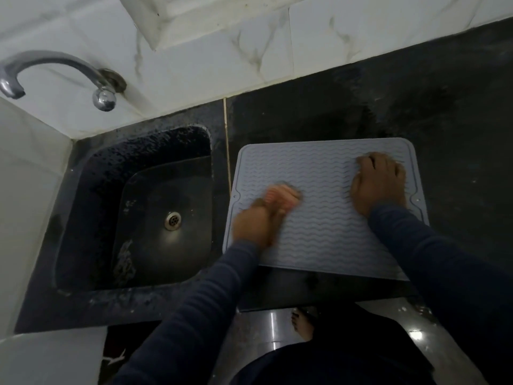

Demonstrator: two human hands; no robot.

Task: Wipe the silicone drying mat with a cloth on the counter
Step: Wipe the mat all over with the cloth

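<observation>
A pale grey silicone drying mat (322, 232) with wavy ridges lies flat on the black counter (416, 112), right of the sink. My left hand (252, 223) is blurred by motion over the mat's left part and grips a bunched pink and white cloth (283, 195) that presses on the mat. My right hand (379, 182) lies flat on the mat's far right part, fingers spread, holding nothing. Both arms wear dark blue sleeves.
A dark sink (155, 212) with a metal drain (173, 220) sits left of the mat. A chrome tap (55, 70) juts from the white marbled wall tiles (222, 51). The counter's front edge (319, 304) runs just below the mat; a bare foot (301, 325) stands on the floor.
</observation>
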